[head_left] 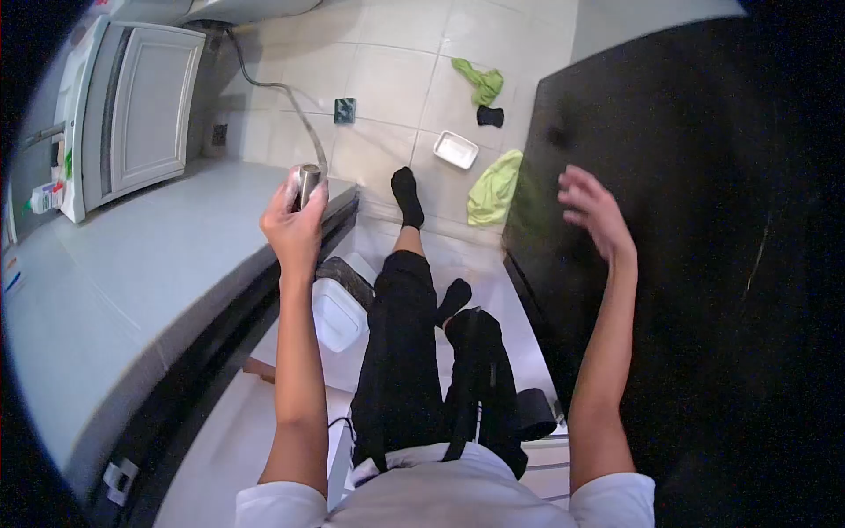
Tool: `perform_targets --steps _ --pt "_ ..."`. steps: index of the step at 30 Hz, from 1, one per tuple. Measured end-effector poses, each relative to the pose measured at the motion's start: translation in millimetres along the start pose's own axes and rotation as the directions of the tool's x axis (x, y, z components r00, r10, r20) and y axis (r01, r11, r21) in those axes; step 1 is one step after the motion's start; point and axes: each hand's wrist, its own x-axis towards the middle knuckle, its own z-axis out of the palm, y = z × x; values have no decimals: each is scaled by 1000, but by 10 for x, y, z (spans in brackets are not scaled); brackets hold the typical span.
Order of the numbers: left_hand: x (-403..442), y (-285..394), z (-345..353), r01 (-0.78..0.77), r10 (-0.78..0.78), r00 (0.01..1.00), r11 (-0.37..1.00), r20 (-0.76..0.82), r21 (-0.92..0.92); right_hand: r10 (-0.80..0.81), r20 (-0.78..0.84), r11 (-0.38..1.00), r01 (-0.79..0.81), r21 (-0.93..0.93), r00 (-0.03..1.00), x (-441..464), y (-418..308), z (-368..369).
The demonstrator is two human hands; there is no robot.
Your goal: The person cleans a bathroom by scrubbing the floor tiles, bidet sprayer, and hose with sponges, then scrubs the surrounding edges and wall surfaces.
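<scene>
My left hand (294,220) is wrapped round a silver metal spray nozzle (308,187), held upright over the edge of the grey ledge. A flexible hose (304,123) runs from near the nozzle back across the tiles toward the wall. Something whitish shows on the fingers of that hand; I cannot tell what it is. My right hand (597,211) is raised in front of the dark door panel (669,264), fingers spread and slightly blurred, holding nothing.
On the tiled floor lie a green cloth (495,189), another green cloth (480,84), a small black pad (490,116) and a white tray (455,150). A dark drain cover (344,111) sits farther left. White containers (339,312) stand by my legs. Bottles (44,197) are at far left.
</scene>
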Motion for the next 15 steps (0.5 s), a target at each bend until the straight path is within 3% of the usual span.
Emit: perform_targets --steps 3,5,6,7,8,9,10,13,15 --pt "-358 -11 -81 -37 36 998 999 60 15 -98 -101 955 65 -291 990 -13 -51 89" --pt "-564 -9 -35 34 -25 998 990 60 -140 -244 32 857 231 -460 969 222 247 207" --pt "-628 125 -55 44 -42 997 999 58 -26 -229 145 812 271 -517 963 213 327 404" --pt "-681 16 -53 8 -6 998 1000 58 -26 -209 246 759 316 -570 946 153 378 714" --pt "-732 15 -65 50 -50 995 999 89 -1 -127 346 741 321 -590 929 81 446 1033" --pt "-775 4 -63 93 -95 988 995 124 23 -213 424 674 446 -588 880 44 603 1384" --pt "-802 -76 -23 76 -75 986 997 148 1 -306 463 708 524 -473 832 165 976 1723" --pt "-850 -331 108 134 -116 966 989 232 -62 -440 346 662 560 -499 829 4 969 2456" --pt "-812 -509 178 207 -163 938 972 306 -115 -486 256 721 549 -423 836 190 1224 2859"
